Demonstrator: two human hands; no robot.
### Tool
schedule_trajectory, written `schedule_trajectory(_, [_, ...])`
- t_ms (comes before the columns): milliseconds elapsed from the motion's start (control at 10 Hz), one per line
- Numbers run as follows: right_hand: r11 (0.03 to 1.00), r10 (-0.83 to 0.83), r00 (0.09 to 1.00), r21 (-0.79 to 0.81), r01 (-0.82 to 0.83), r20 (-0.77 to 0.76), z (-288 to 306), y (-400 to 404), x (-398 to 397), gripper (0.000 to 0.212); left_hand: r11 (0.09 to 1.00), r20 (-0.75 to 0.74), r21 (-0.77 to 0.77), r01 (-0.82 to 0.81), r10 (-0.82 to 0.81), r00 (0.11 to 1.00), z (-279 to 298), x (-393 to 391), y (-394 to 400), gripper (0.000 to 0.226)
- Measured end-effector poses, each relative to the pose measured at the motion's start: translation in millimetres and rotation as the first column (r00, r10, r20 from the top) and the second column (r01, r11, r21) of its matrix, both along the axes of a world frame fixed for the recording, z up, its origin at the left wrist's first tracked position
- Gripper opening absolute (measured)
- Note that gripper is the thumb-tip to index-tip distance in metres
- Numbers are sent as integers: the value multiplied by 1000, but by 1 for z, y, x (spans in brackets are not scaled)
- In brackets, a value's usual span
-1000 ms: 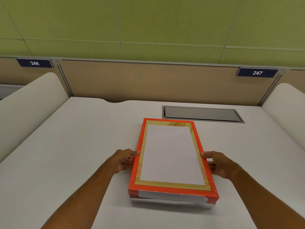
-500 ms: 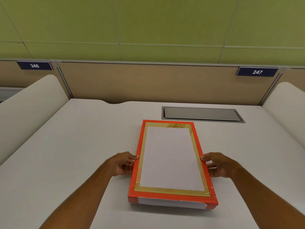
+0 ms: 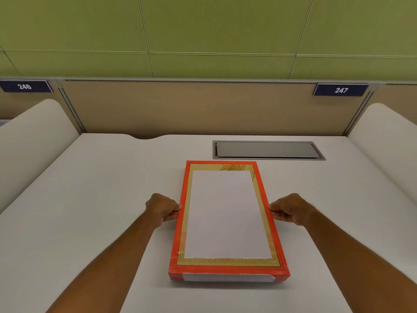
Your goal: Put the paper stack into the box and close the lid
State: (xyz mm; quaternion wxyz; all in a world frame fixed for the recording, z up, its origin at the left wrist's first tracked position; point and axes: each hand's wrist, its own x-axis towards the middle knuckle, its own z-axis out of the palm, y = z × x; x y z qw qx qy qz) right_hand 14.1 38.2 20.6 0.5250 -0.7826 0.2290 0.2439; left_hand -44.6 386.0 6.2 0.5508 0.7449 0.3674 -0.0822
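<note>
A flat red box lid [image 3: 228,271] with a gold border and a white centre panel lies flat on the white desk [image 3: 90,199], long side pointing away from me. It covers the box beneath, so neither the base nor any paper stack shows. My left hand [image 3: 163,210] pinches the lid's left edge about halfway along. My right hand [image 3: 291,208] pinches the right edge opposite it. Both thumbs rest on top of the red rim, fingers curled down the sides.
A grey metal cable hatch [image 3: 268,150] is set into the desk just behind the box. A tan partition [image 3: 203,109] closes the back, and white curved dividers [image 3: 33,136] stand on the left and right.
The lid has come down: a pale base showed under its front edge a second ago and is now covered. Both hands stayed on the lid's sides.
</note>
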Motion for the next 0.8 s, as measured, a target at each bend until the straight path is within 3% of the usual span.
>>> schedule_trajectory(400, [999,2,1000,-51,-1,12,-3,5,3,20,997,-31,81,3,0,1000,-2,0,-4,21])
schedule_trajectory(500, [981,55,993,-192,-35,102,-7,9,3,18,937,-35,326,126,-121,992,0,1,-8,23])
schedule_trajectory(600, [892,230,955,-433,-131,186,-5,15,-2,25,813,-33,535,227,-249,968,6,-2,-15,28])
schedule_trajectory(700, [730,411,859,-674,-109,306,12,35,-14,51,621,-7,746,241,-355,935,26,-7,-35,47])
schedule_trajectory(800, [647,500,794,-759,-76,347,20,42,-17,76,482,-33,837,259,-427,904,34,-5,-46,65])
